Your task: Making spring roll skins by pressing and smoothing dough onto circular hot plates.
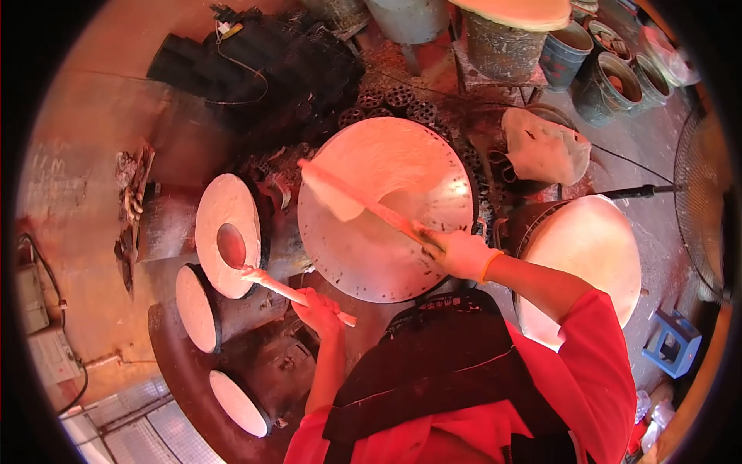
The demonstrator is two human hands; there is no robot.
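Note:
A wide round metal griddle (406, 267) lies in front of me, its far part covered by a thin pale sheet of batter or dough (377, 151). My right hand (464, 254), in a pale glove with an orange cuff, grips a long flat wooden stick (371, 203) reaching across the griddle. Pale batter or dough hangs off the stick's far end. My left hand (317, 312) is closed around a shorter wooden stick (284, 290); its batter-coated tip is at a bowl-like round hollow (232, 246) in a tub of pale batter or dough (210, 220).
More round pale-topped drums (197, 307) stand at the left, and a large one (579, 261) at the right. Perforated coal briquettes (400, 97) lie behind the griddle. Buckets (617, 81), a floor fan (704, 197) and a blue plastic stool (672, 343) are at the right.

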